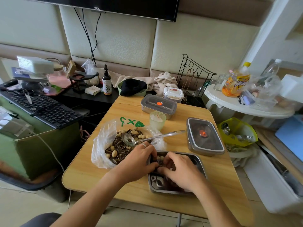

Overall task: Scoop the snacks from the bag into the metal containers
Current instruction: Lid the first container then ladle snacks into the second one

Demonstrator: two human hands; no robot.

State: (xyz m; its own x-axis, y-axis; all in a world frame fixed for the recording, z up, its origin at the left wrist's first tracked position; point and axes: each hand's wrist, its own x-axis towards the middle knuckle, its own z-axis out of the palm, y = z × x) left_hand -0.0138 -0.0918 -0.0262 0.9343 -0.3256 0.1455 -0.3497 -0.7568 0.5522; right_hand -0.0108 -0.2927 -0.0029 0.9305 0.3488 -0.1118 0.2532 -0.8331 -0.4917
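At the near right of the surface (91, 174), the open metal container (157, 182) is set just beside the bag (101, 145), presumably to keep the transfer short. The spoon (147, 139) is left resting in the bag, its bowl on the snacks (118, 148). The left hand (137, 161) and right hand (182, 171) are held inside the container, fingers curled, with a small clump of snacks pinched between them, probably for levelling. A lidded container (205, 136) is parked farther back.

Glossy metal tray (200, 163), seemingly wood-grain table (91, 171).
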